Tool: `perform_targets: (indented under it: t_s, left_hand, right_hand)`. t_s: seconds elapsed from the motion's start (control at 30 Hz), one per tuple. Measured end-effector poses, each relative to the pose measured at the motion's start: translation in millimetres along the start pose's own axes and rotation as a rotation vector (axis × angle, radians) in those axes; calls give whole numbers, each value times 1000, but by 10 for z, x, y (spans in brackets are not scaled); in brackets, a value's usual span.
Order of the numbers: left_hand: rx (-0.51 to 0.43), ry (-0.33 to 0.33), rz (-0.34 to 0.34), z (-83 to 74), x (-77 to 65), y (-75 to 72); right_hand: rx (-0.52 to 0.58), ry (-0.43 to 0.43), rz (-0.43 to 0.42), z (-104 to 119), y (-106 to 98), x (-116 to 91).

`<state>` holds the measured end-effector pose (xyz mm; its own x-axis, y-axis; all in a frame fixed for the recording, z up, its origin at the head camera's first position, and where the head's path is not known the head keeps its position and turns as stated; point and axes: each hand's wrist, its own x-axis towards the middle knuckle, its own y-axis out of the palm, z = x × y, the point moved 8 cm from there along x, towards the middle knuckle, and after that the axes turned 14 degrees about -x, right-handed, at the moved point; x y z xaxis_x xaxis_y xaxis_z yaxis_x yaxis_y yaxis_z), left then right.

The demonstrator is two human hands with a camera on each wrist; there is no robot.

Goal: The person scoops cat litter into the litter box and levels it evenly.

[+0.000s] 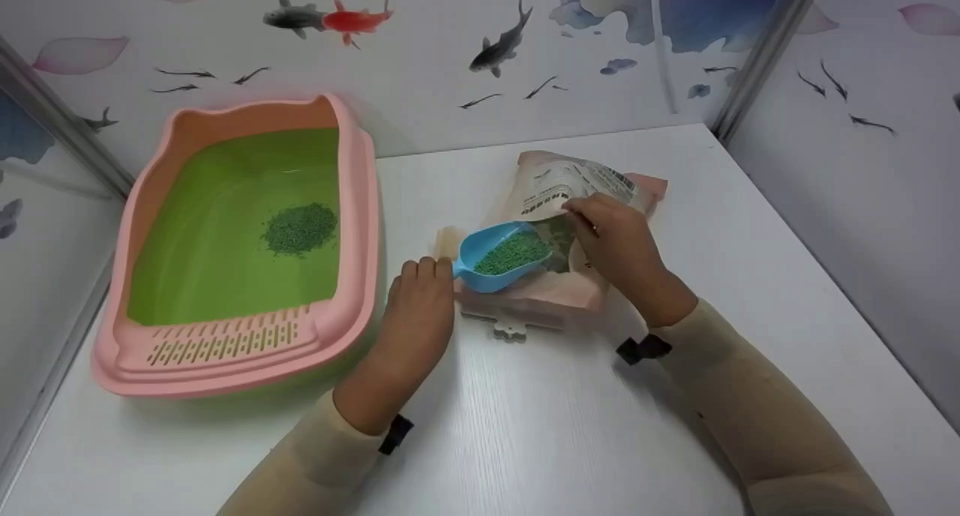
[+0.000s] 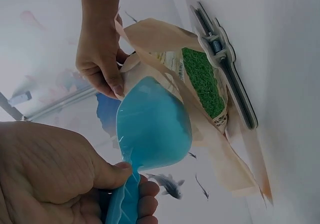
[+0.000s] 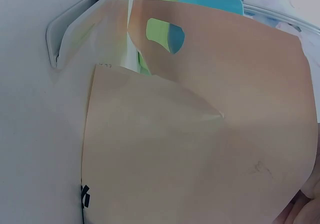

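Observation:
My left hand [image 1: 420, 306] grips the handle of a blue scoop [image 1: 487, 280], which carries a heap of green granules [image 1: 516, 253]. The scoop is at the mouth of a pale pink paper bag [image 1: 551, 291] lying on the table. At the bag's upper edge, the fingers of my right hand [image 1: 621, 246] pinch the paper and hold the opening up. More green granules [image 2: 202, 79] show inside the bag in the left wrist view. In the right wrist view, the bag's paper hides most of my right hand [image 3: 307, 204].
On the left stands a pink-rimmed litter box [image 1: 358, 223] with a green base and a small pile of granules [image 1: 300, 229] in it. A flat sealing clip [image 2: 217, 49] lies by the bag's near edge. Printed wall panels [image 1: 427, 88] enclose the table.

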<state>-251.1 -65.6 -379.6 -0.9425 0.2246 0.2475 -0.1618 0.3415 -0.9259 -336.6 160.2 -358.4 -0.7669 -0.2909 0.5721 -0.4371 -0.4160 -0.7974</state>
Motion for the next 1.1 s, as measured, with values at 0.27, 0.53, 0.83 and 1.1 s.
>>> perform_targets:
  t_s: [0.27, 0.53, 0.83, 1.1]
  left_hand:
    - [-39, 9, -45, 72, -68, -178]
    - [-108, -24, -66, 167, -76, -314]
    - [-126, 11, -166, 232, -81, -459]
    - [-168, -20, -156, 307, -70, -530]
  right_hand:
    - [-8, 25, 40, 15, -13, -10]
    - [-11, 102, 142, -7, 37, -13]
    - [-15, 99, 168, 24, 23, -26]
    - [-12, 111, 177, 1, 41, -24]
